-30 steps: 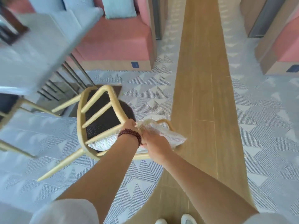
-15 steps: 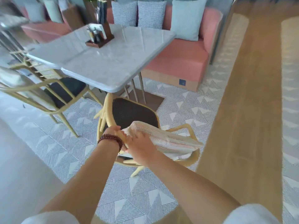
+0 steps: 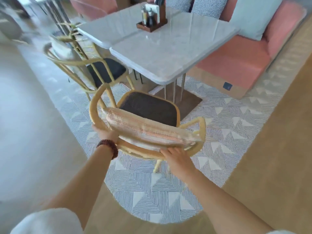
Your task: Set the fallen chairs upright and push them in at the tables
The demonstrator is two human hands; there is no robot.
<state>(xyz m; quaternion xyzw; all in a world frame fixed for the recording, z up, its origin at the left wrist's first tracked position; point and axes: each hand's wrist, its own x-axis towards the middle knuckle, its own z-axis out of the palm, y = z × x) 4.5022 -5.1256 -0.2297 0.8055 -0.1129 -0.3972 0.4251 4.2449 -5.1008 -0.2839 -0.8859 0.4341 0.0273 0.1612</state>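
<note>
Upright chair held by its back rail before the worktop.
The rail's left curve is gripped by the left hand, fingers curled round it; the rail's right part, under the striped cushion, is clasped by the right hand's curled fingers.

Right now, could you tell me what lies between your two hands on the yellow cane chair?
In the head view, the striped beige back cushion and the curved yellow back rail span from the left hand to the right hand.
</note>
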